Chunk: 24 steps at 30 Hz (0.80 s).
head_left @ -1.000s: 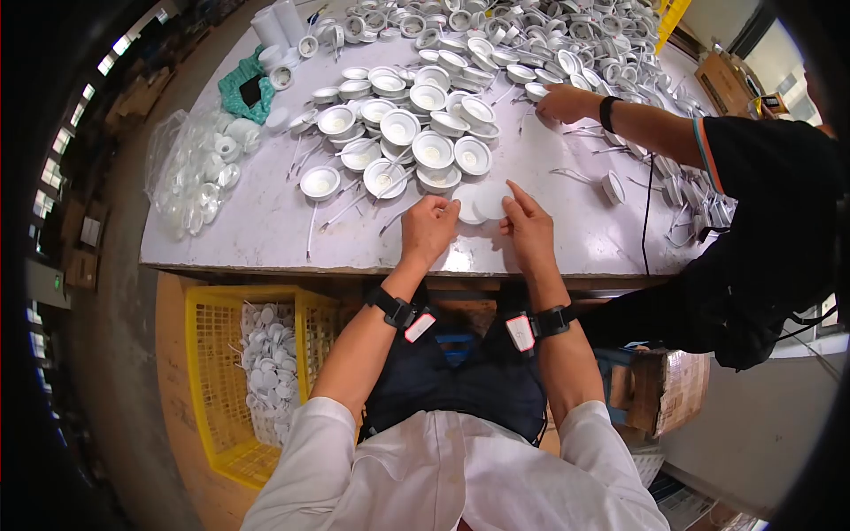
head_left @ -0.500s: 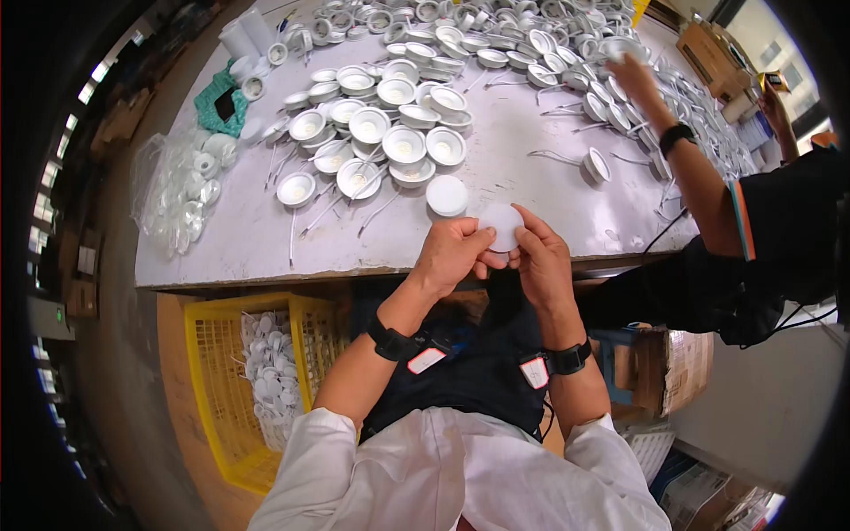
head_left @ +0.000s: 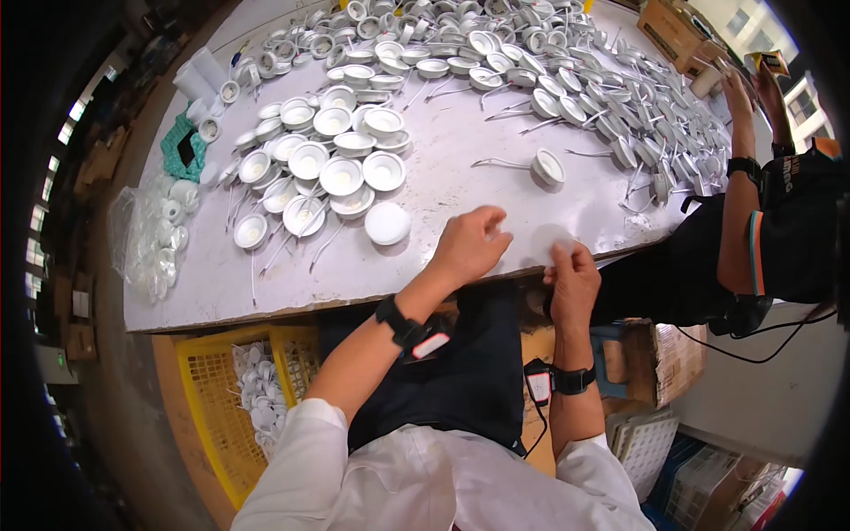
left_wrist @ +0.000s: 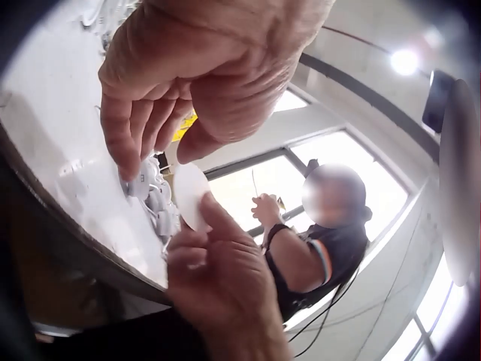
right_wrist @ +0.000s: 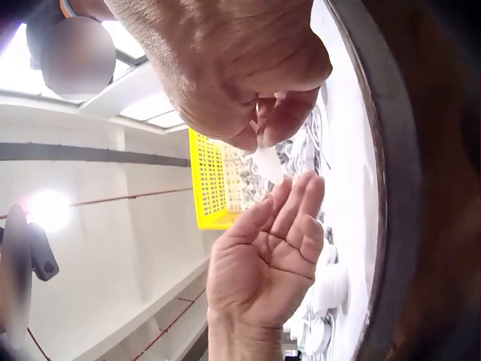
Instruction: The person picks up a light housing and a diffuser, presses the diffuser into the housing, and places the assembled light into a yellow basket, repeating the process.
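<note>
My right hand point(head_left: 575, 279) pinches a thin, white round disc point(left_wrist: 192, 195) by its edge, between thumb and fingers, above the table's front edge. To its left, my left hand point(head_left: 472, 246) holds nothing; its fingers are loosely bent and apart from the disc. The right wrist view has the left hand's palm point(right_wrist: 267, 267) turned towards the disc, fingers relaxed. On the table, left of that hand, sits a white round piece with a smooth top point(head_left: 388, 223). Beyond it are piled white round lamp housings point(head_left: 342, 176) with wires trailing from them.
A lone lamp housing point(head_left: 548, 166) lies right of centre. Many more point(head_left: 611, 111) cover the table's back and right. A clear bag of white parts point(head_left: 150, 234) lies at left. Below stands a yellow crate point(head_left: 208, 380). Another person's arm point(head_left: 742, 221) is at right.
My left hand has let go of the disc and moved off to the left; the right hand keeps it. Earlier, two discs overlapped between my hands. The other person's arm has drawn away from the pile.
</note>
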Each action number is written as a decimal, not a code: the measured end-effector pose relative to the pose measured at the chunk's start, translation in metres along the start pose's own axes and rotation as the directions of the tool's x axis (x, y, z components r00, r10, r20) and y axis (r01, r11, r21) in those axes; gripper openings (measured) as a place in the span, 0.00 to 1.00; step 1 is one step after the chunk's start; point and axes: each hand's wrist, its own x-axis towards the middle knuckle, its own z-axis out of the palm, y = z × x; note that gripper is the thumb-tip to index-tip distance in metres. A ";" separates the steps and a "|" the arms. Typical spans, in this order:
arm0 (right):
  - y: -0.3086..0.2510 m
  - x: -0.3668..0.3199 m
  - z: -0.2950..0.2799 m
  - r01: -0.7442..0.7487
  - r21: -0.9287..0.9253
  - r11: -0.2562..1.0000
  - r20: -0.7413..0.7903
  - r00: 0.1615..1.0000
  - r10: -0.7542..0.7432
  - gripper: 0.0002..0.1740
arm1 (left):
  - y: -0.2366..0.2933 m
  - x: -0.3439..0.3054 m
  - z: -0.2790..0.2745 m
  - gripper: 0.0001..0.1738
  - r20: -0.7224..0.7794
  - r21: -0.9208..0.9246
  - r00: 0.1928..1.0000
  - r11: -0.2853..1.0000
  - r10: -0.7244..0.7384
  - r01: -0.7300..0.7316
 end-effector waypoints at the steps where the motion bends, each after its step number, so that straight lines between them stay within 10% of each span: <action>1: 0.002 0.006 -0.010 0.063 -0.047 0.997 -0.087 0.994 -0.067 0.10 | 0.006 0.015 0.005 0.24 -0.030 0.132 0.998 0.990 0.051 -0.047; 5: -0.003 0.004 -0.035 0.106 -0.249 0.963 -0.206 0.965 -0.159 0.11 | -0.018 0.092 0.047 0.36 -0.165 0.572 0.883 0.771 0.440 -0.278; 9: 0.002 0.003 -0.051 0.244 -0.443 0.863 -0.159 0.926 -0.343 0.13 | -0.004 0.130 0.065 0.39 -0.151 0.681 0.931 0.718 0.332 -0.146; 17: -0.020 0.016 -0.047 0.596 -0.666 0.449 0.118 0.678 -0.726 0.14 | 0.020 0.090 0.048 0.33 0.097 0.488 0.989 0.861 0.110 -0.143; 24: -0.014 -0.008 -0.019 0.819 -0.534 0.212 0.496 0.506 -0.706 0.21 | 0.023 -0.010 0.005 0.36 0.122 0.081 0.989 0.992 0.084 -0.094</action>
